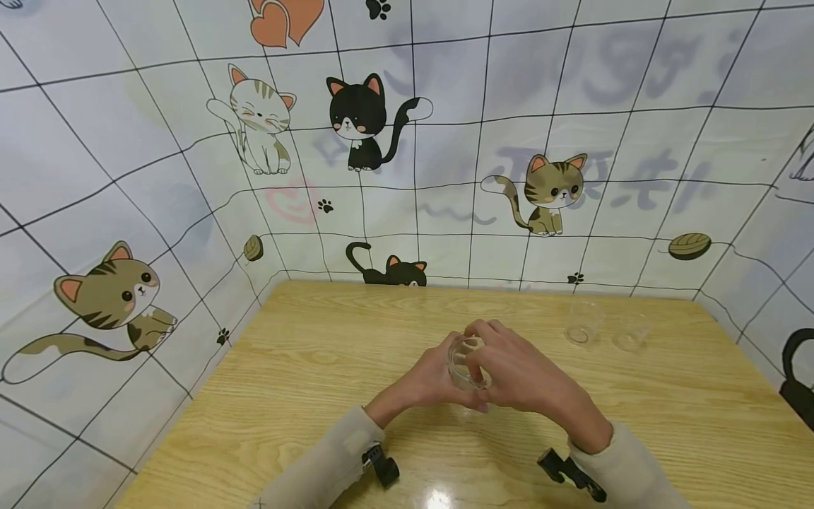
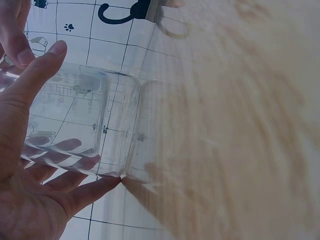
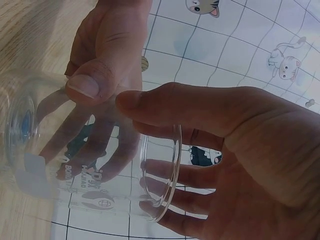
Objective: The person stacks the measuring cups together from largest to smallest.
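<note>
"Where is the glass (image 1: pixel 459 359)?"

"Held between the left hand (image 1: pixel 437 376), curled around its wall, and the right hand (image 1: pixel 524 371), gripping near its rim. Two other glasses (image 1: pixel 581 326) sit on the surface (image 1: pixel 324 346) beyond it, rightward."

"How is it best held?"

"Probably with light, even pressure; smooth walls could slip."

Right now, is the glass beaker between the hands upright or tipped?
The glass beaker is upright: its base faces the tabletop, and the head view looks into its open rim.

Beaker (image 1: pixel 459 362) btwn fingers (image 2: pixel 90 194), 2 cups (image 1: pixel 582 322) behind R on tbl (image 1: pixel 356 329)
</note>
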The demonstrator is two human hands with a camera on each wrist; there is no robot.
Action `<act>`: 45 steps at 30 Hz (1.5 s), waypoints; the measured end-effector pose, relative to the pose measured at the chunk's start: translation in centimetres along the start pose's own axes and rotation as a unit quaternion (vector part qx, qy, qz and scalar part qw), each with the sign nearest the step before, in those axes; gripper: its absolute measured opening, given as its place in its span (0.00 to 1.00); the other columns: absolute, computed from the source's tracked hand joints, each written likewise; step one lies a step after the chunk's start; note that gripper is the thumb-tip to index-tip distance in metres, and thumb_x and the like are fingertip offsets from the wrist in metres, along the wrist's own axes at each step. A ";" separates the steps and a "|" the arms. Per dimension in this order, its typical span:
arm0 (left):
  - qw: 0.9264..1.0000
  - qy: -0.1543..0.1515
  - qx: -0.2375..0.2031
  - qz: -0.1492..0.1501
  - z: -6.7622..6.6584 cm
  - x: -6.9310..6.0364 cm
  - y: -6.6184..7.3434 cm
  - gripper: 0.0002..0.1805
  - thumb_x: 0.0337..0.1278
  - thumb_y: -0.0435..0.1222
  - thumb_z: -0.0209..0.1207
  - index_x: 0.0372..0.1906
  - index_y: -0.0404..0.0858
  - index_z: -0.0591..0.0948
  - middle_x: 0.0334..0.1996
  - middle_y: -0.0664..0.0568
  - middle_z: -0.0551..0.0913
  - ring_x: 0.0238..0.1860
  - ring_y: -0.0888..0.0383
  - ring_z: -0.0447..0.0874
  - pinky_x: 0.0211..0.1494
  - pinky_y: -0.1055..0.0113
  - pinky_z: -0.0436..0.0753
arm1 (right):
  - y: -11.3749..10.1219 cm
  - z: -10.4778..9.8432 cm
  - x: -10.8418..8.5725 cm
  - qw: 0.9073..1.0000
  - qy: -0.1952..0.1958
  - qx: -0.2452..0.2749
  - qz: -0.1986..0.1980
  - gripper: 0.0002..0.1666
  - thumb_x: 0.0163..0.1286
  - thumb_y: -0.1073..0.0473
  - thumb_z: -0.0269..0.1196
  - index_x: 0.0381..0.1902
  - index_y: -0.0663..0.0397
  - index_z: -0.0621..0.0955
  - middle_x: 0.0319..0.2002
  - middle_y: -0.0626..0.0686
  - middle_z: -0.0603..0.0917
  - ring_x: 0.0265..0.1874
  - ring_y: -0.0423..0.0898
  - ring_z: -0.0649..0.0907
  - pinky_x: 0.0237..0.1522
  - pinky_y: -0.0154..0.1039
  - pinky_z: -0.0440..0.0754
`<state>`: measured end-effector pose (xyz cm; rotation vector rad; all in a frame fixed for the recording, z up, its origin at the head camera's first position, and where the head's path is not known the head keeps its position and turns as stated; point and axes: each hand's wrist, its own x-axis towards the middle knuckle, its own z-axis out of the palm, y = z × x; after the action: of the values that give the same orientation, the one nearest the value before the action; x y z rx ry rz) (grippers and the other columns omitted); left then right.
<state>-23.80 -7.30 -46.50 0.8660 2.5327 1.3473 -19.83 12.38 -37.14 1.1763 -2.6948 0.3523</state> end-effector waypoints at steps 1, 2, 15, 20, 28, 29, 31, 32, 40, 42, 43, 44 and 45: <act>1.000 0.000 0.000 0.000 0.0 0.0 0.0 0.55 0.38 0.51 0.84 0.73 0.57 0.63 0.68 0.61 0.76 0.64 0.64 0.78 0.62 0.67 0.80 | 0.0 0.0 0.0 1.000 0.000 -0.001 0.000 0.23 0.47 0.53 0.84 0.15 0.35 0.77 0.58 0.58 0.81 0.56 0.58 0.80 0.52 0.54 0.83; 1.000 0.000 0.000 0.000 0.0 0.0 0.0 0.55 0.38 0.51 0.84 0.72 0.57 0.64 0.68 0.61 0.76 0.64 0.64 0.78 0.62 0.67 0.80 | 0.0 0.0 0.0 1.000 0.001 -0.001 -0.001 0.23 0.47 0.53 0.84 0.15 0.35 0.77 0.58 0.58 0.81 0.56 0.58 0.80 0.51 0.54 0.83; 1.000 -0.001 0.001 0.001 0.0 0.0 -0.1 0.55 0.38 0.52 0.83 0.72 0.60 0.63 0.68 0.63 0.76 0.66 0.64 0.77 0.65 0.64 0.80 | -0.1 -0.1 0.0 1.000 0.006 0.000 -0.004 0.21 0.47 0.54 0.84 0.15 0.35 0.78 0.57 0.58 0.81 0.55 0.57 0.80 0.51 0.54 0.83; 1.000 -0.003 -0.002 0.001 -0.1 -0.1 -0.2 0.55 0.38 0.52 0.83 0.73 0.61 0.62 0.68 0.63 0.77 0.66 0.65 0.77 0.65 0.64 0.79 | -0.1 0.0 0.0 1.000 0.008 0.001 -0.007 0.21 0.47 0.55 0.83 0.15 0.35 0.78 0.57 0.57 0.82 0.54 0.57 0.81 0.50 0.54 0.83; 1.000 -0.005 -0.010 0.004 -0.1 0.0 -0.3 0.54 0.39 0.52 0.83 0.73 0.62 0.62 0.67 0.63 0.76 0.65 0.65 0.77 0.64 0.65 0.80 | -0.1 0.1 0.0 1.000 0.007 -0.008 -0.010 0.21 0.48 0.56 0.83 0.15 0.36 0.79 0.56 0.57 0.82 0.53 0.56 0.81 0.50 0.53 0.83; 1.000 -0.006 -0.012 0.005 -0.1 0.0 -0.3 0.54 0.40 0.52 0.83 0.73 0.63 0.62 0.67 0.63 0.76 0.65 0.65 0.77 0.64 0.65 0.80 | -0.1 0.0 0.0 1.000 0.006 -0.010 -0.010 0.20 0.48 0.56 0.83 0.15 0.36 0.79 0.56 0.57 0.82 0.53 0.56 0.81 0.49 0.53 0.83; 1.000 -0.007 -0.013 0.007 -0.1 0.0 -0.3 0.54 0.40 0.52 0.83 0.72 0.63 0.62 0.67 0.63 0.77 0.65 0.65 0.78 0.63 0.65 0.80 | -0.1 0.0 0.0 1.000 0.003 -0.012 -0.011 0.20 0.49 0.55 0.83 0.15 0.37 0.79 0.56 0.57 0.83 0.53 0.56 0.81 0.49 0.53 0.83; 1.000 -0.007 -0.013 0.008 -0.2 0.0 -0.2 0.54 0.40 0.52 0.83 0.72 0.63 0.62 0.67 0.63 0.77 0.65 0.65 0.78 0.63 0.65 0.80 | -0.1 -0.1 0.1 1.000 0.002 -0.013 -0.011 0.20 0.49 0.55 0.83 0.15 0.37 0.79 0.56 0.57 0.83 0.53 0.56 0.81 0.48 0.53 0.82; 0.999 -0.010 -0.035 0.002 -0.3 0.1 0.0 0.51 0.40 0.50 0.83 0.70 0.62 0.65 0.66 0.63 0.77 0.63 0.65 0.79 0.61 0.66 0.81 | -0.1 -0.3 0.1 1.000 0.004 -0.014 -0.012 0.17 0.49 0.60 0.80 0.15 0.38 0.81 0.52 0.55 0.84 0.50 0.54 0.81 0.47 0.52 0.82; 0.999 -0.011 -0.039 -0.004 -0.2 0.0 0.0 0.51 0.39 0.50 0.83 0.69 0.62 0.65 0.66 0.63 0.77 0.63 0.65 0.79 0.60 0.67 0.81 | 0.0 -0.2 0.1 1.000 0.003 -0.016 -0.014 0.16 0.49 0.60 0.80 0.16 0.38 0.82 0.51 0.54 0.84 0.49 0.53 0.81 0.47 0.52 0.82; 0.999 -0.011 -0.039 -0.008 -0.2 0.0 0.0 0.51 0.39 0.50 0.83 0.69 0.63 0.65 0.66 0.64 0.76 0.63 0.65 0.79 0.60 0.67 0.81 | 0.0 -0.2 0.1 1.000 0.001 -0.018 -0.014 0.16 0.50 0.60 0.80 0.15 0.38 0.82 0.51 0.54 0.84 0.49 0.53 0.81 0.48 0.53 0.82; 0.999 -0.010 -0.036 -0.010 -0.1 0.0 -0.1 0.51 0.39 0.51 0.83 0.69 0.63 0.65 0.67 0.64 0.76 0.63 0.66 0.79 0.59 0.68 0.81 | 0.0 -0.2 0.0 1.000 0.000 -0.019 -0.015 0.16 0.50 0.59 0.80 0.15 0.38 0.82 0.51 0.54 0.84 0.49 0.52 0.81 0.48 0.53 0.82; 0.999 -0.009 -0.034 -0.011 -0.1 -0.1 -0.1 0.51 0.39 0.51 0.83 0.70 0.63 0.65 0.67 0.64 0.76 0.63 0.66 0.79 0.59 0.68 0.81 | 0.0 -0.1 0.1 1.000 -0.001 -0.019 -0.016 0.16 0.50 0.59 0.80 0.15 0.38 0.82 0.51 0.53 0.84 0.49 0.52 0.81 0.47 0.52 0.82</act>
<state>-23.83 -7.49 -46.50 0.8323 2.4606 1.4029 -19.88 12.38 -37.01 1.2074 -2.6688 0.2931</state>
